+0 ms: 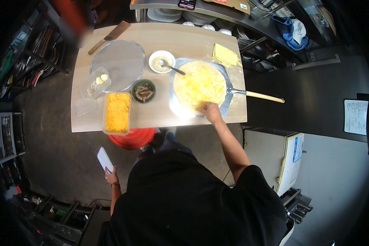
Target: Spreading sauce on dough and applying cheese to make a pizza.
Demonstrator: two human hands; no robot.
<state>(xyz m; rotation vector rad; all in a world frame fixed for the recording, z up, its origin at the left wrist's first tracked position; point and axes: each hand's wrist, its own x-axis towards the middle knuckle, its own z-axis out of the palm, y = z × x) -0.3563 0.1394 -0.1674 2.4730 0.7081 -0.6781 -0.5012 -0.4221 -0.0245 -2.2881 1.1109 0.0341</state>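
Low at the left, away from the table, my left hand (pixel 111 176) grips a white rectangular lid (pixel 104 159). My right hand (pixel 209 110) is at the near edge of a round pizza base (pixel 200 83), fingers bunched downward; whether they hold anything is hidden. Grated yellow cheese (pixel 203 80) is scattered over the base. Under it lies a metal pizza peel (pixel 227 74) with a wooden handle (pixel 264 96) pointing right. A plastic tub of grated orange cheese (pixel 118 112) stands at the table's near edge, left of the base.
A white bowl (pixel 162 53) holds a spoon (pixel 173 68); a green bowl (pixel 143 91) holds brown strips. Nearby are a round mesh screen (pixel 118 61), a clear container (pixel 100 80), a broad-bladed spatula (pixel 110 36) and a folded yellow cloth (pixel 225 54). A red bin (pixel 135 139) stands below the edge.
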